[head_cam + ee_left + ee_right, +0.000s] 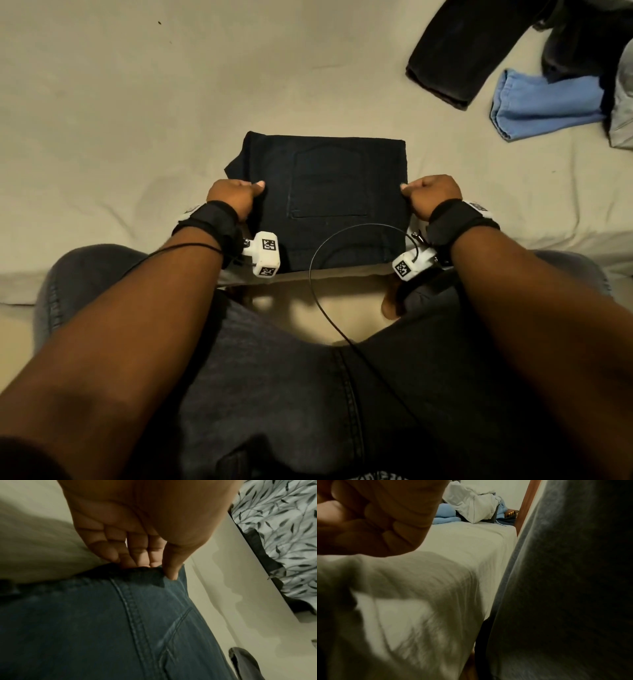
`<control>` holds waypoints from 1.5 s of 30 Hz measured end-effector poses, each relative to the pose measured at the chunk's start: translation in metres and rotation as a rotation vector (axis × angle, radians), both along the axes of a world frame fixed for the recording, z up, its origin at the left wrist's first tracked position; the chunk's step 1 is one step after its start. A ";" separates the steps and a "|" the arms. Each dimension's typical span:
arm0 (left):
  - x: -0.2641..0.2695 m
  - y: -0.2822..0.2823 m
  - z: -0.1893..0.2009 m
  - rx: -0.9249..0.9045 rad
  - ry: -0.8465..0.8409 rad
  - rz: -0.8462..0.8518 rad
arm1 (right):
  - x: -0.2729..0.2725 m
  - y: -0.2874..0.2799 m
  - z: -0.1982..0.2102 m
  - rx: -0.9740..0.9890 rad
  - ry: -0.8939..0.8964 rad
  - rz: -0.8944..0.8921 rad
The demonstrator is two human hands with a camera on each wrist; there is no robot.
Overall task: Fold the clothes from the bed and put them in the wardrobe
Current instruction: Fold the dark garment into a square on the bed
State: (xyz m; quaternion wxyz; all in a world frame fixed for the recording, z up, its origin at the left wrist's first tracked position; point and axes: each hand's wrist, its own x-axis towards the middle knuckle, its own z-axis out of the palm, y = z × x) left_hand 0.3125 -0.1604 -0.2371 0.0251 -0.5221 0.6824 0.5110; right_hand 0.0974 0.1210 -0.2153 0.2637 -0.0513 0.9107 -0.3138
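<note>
Beside folded dark jeans (329, 192): black trousers (455, 58), blue garment (544, 106)

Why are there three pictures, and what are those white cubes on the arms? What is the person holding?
No machine here: a person folds clothes. The big picture comes from a camera on their head, looking down. The white cubes are small cameras strapped to the wrists; each took one of the close-up pictures. On the bed lie folded dark jeans. The left hand grips the jeans' left edge and the right hand grips the right edge. Farther right wait more clothes: a black garment and a light blue garment. The left wrist picture shows the fingers pinching the denim.
</note>
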 end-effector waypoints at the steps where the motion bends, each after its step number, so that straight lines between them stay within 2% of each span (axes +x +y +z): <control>1: -0.001 0.000 -0.001 -0.037 -0.030 -0.042 | -0.001 -0.002 -0.002 -0.004 0.005 0.003; 6: 0.004 -0.006 -0.003 -0.149 -0.141 -0.045 | -0.014 0.000 -0.001 0.101 0.081 0.018; 10: 0.003 -0.003 -0.006 -0.103 -0.057 0.021 | -0.012 -0.002 -0.006 0.096 0.039 0.078; 15: 0.010 -0.005 0.000 -0.150 -0.121 0.048 | -0.013 -0.002 0.001 0.190 0.074 0.066; 19: 0.000 -0.008 0.007 -0.146 -0.111 -0.046 | -0.020 -0.009 0.005 0.277 0.024 0.203; 22: -0.016 -0.029 0.012 -0.166 0.027 0.069 | -0.040 -0.022 0.023 0.324 0.028 0.330; 23: -0.022 -0.036 0.013 -0.171 0.069 0.089 | -0.046 -0.027 0.029 0.294 0.043 0.324; 25: -0.034 -0.045 0.016 -0.176 0.083 0.015 | -0.057 -0.034 0.030 0.217 0.055 0.291; 27: -0.050 -0.054 0.016 -0.197 0.037 -0.074 | -0.068 -0.039 0.021 0.162 0.027 0.240; 29: -0.061 -0.062 0.013 -0.245 -0.002 -0.079 | -0.072 -0.044 0.009 0.106 0.004 0.156; 32: -0.074 -0.067 0.007 -0.311 -0.058 -0.053 | -0.075 -0.058 -0.008 0.100 0.073 0.104; 37: -0.077 -0.074 -0.008 -0.422 -0.131 -0.150 | -0.088 -0.064 -0.024 0.123 0.133 0.026; 42: -0.069 -0.080 -0.016 -0.436 -0.172 -0.083 | -0.086 -0.067 -0.022 0.122 0.129 0.053; 45: -0.073 -0.061 0.005 -0.578 -0.078 -0.112 | -0.073 -0.075 -0.004 0.223 0.158 0.143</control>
